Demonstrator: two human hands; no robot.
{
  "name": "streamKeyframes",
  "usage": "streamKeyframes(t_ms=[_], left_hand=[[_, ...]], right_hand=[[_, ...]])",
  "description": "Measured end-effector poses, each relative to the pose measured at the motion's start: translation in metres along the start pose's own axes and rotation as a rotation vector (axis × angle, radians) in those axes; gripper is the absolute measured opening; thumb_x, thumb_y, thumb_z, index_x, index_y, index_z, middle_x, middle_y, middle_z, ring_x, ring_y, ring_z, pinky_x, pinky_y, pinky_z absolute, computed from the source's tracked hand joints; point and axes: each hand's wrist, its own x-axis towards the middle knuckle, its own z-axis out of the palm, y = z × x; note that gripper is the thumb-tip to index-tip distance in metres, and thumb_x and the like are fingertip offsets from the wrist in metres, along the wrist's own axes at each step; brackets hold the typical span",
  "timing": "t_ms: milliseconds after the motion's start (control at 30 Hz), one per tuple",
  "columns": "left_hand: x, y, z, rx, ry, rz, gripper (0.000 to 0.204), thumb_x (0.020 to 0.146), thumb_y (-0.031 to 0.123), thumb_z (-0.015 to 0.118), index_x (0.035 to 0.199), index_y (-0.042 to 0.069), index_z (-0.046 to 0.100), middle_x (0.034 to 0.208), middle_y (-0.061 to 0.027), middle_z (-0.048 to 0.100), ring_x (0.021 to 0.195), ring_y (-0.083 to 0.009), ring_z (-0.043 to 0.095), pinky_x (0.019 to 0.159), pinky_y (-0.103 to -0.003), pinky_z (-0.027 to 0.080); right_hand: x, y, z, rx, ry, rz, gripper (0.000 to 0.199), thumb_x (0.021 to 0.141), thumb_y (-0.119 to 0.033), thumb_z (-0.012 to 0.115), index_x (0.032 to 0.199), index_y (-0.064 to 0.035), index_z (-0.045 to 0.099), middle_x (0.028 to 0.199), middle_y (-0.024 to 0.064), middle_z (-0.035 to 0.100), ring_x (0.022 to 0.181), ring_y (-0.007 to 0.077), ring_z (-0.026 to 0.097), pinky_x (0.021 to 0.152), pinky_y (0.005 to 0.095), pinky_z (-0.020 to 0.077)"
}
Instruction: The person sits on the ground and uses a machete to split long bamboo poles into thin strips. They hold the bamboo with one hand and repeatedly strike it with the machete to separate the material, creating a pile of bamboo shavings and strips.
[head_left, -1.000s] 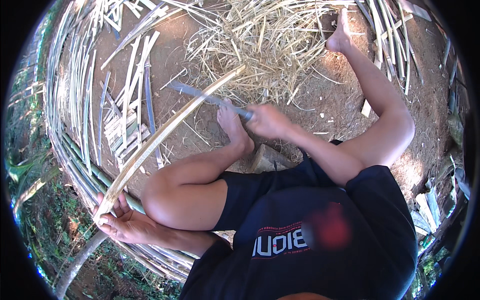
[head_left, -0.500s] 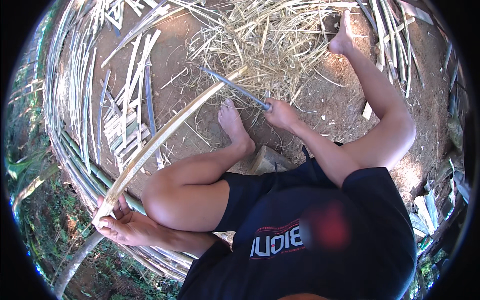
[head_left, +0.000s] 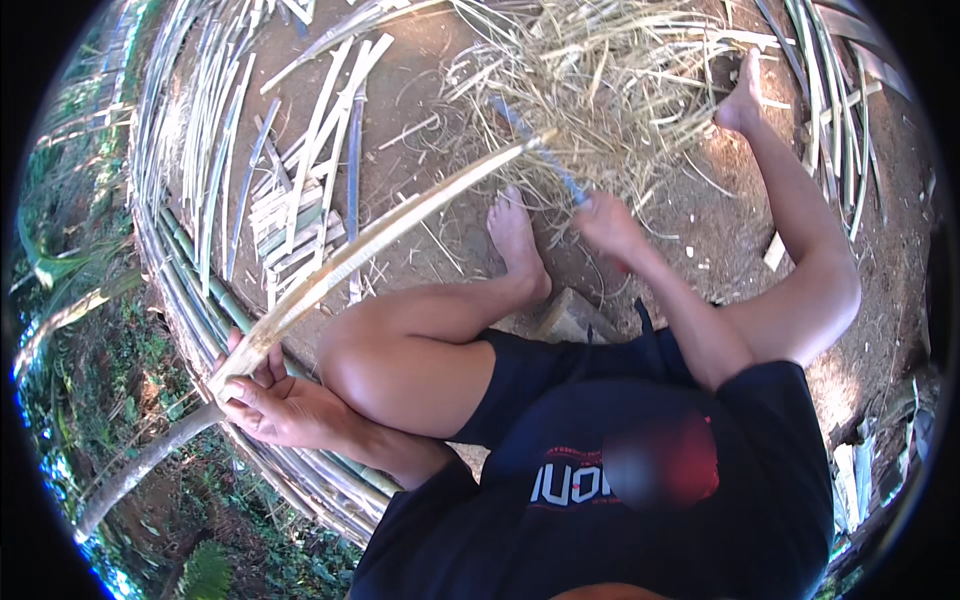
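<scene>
My left hand (head_left: 275, 398) is closed round the near end of a long, pale bamboo strip (head_left: 370, 245), beside my bent left knee. From there the strip slants up and to the right, and its far end lies against a long knife (head_left: 560, 172). My right hand (head_left: 610, 228) grips the knife's handle, its fingers slightly smeared by motion. The blade crosses near the strip's far tip, pointing away and to the left. Beneath blade and tip is a heap of thin bamboo shavings (head_left: 600, 75).
Long split strips (head_left: 205, 130) and short cut pieces (head_left: 290, 215) lie on the bare earth at the left. Green bamboo poles (head_left: 195, 265) border the left side, with plants beyond. More strips (head_left: 835, 110) lie far right. A block (head_left: 575, 318) rests between my legs.
The view has shifted, so everything sits further right in the picture. My right hand and the knife have moved slightly against the strip's far end. Both hands keep their hold.
</scene>
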Motion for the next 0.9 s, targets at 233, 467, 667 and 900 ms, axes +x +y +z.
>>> streamKeyframes(t_ms=[233,467,667,900], left_hand=[[0.0,-0.001,-0.007,-0.039,0.021,0.086,0.031,0.097,0.016,0.055,0.108,-0.012,0.048,0.097,-0.0235,0.061,0.087,-0.0273,0.067,0.069,-0.03,0.063],[0.001,-0.008,-0.021,0.028,0.015,0.047,0.032,0.097,0.018,0.055,0.105,-0.012,0.049,0.089,-0.0203,0.061,0.076,-0.0204,0.067,0.063,-0.025,0.061],[0.002,-0.005,-0.014,0.056,0.019,0.06,0.029,0.098,0.019,0.054,0.098,-0.01,0.047,0.09,-0.0212,0.061,0.074,-0.0215,0.066,0.064,-0.026,0.062],[-0.004,0.0,-0.009,0.049,0.075,0.057,0.03,0.098,0.019,0.054,0.093,-0.01,0.047,0.08,-0.0194,0.058,0.068,-0.0229,0.066,0.063,-0.026,0.063]], right_hand=[[-0.1,-0.131,0.009,0.018,-0.193,-0.561,0.015,0.075,-0.01,0.065,0.085,-0.0044,0.056,0.064,0.02,0.059,0.064,0.0401,0.063,0.056,0.0447,0.0494],[-0.086,-0.102,0.002,-0.046,-0.263,-0.326,0.014,0.075,-0.009,0.06,0.088,-0.0043,0.061,0.068,0.0196,0.063,0.067,0.0387,0.065,0.063,0.0476,0.0526],[-0.068,-0.056,0.012,0.023,-0.089,-0.157,0.02,0.076,-0.009,0.062,0.096,-0.0063,0.063,0.066,0.023,0.06,0.063,0.0397,0.062,0.058,0.0412,0.0503],[-0.093,-0.088,0.007,-0.129,-0.165,-0.403,0.013,0.076,-0.008,0.06,0.089,-0.0068,0.06,0.064,0.0204,0.059,0.062,0.0387,0.062,0.059,0.0431,0.0518]])
